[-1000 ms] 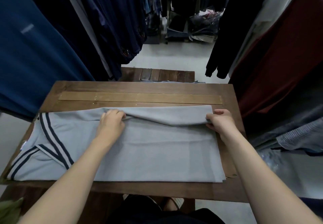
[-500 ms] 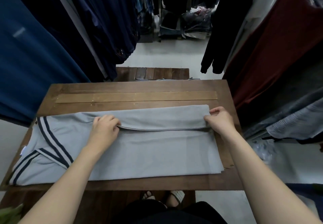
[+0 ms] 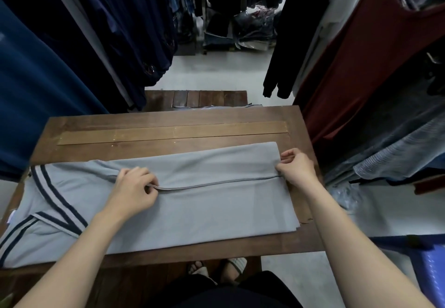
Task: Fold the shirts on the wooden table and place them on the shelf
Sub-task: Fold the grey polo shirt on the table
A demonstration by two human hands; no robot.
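A light grey shirt (image 3: 204, 209) with navy-striped collar and cuff trim lies spread across the wooden table (image 3: 168, 115), collar to the left. Its far side is folded over toward me, forming a long flap whose edge runs across the middle. My left hand (image 3: 134, 194) pinches that folded edge near the shirt's centre. My right hand (image 3: 297, 167) pinches the same edge at the shirt's right hem end. Both hands lie low on the cloth.
Dark blue garments (image 3: 48, 67) hang close on the left, black and maroon ones (image 3: 361, 67) on the right. A lower wooden bench (image 3: 197, 98) stands beyond the table. A blue plastic object (image 3: 431, 266) sits at the right floor. Feet in sandals (image 3: 216, 266) show under the table.
Both hands have drawn the far flap of the shirt toward me and laid it down flat; the fold edge now runs straight across the shirt's middle.
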